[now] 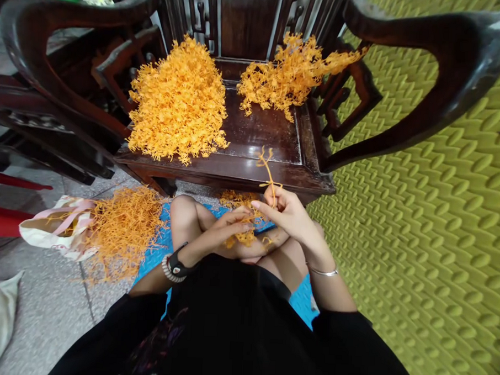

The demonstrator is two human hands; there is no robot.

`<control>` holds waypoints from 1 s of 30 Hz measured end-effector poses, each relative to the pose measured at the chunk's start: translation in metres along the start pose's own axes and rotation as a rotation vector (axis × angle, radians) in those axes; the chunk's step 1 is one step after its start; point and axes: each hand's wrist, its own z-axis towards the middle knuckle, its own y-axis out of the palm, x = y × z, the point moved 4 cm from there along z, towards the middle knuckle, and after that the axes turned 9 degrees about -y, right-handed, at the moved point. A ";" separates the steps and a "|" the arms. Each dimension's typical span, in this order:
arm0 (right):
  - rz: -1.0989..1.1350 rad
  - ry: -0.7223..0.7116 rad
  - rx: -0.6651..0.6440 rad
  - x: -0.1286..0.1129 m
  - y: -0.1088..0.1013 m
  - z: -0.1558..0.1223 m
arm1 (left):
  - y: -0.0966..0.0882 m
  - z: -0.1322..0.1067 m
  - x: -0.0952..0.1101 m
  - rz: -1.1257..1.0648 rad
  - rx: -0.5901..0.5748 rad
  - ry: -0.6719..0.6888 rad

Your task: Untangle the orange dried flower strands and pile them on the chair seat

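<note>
I log: white cloth bag (36, 229), orange strands (126, 226) at mouth; dark wooden chair (265, 134) bearing orange heaps (179, 101); before chair, right hand (291, 214) pinching orange stem (268, 169), left hand (229, 226) half-curled over orange bits (246, 238), grip unclear; alongside, yellow-green embossed surface (414, 217).

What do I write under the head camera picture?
Right hand pinching an orange sprig before a chair with two orange piles

A dark chair (263, 134) stands on speckled tiles (49, 317)
</note>
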 end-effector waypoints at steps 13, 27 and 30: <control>-0.573 -0.469 -0.055 -0.008 0.037 -0.038 | 0.000 0.001 -0.023 0.019 -0.283 -0.187; -0.293 0.024 -0.337 0.051 0.063 -0.072 | -0.029 -0.040 -0.031 0.652 -0.125 -0.160; -0.268 -0.007 -0.431 0.048 0.059 -0.070 | -0.031 -0.043 -0.031 0.593 -0.193 -0.158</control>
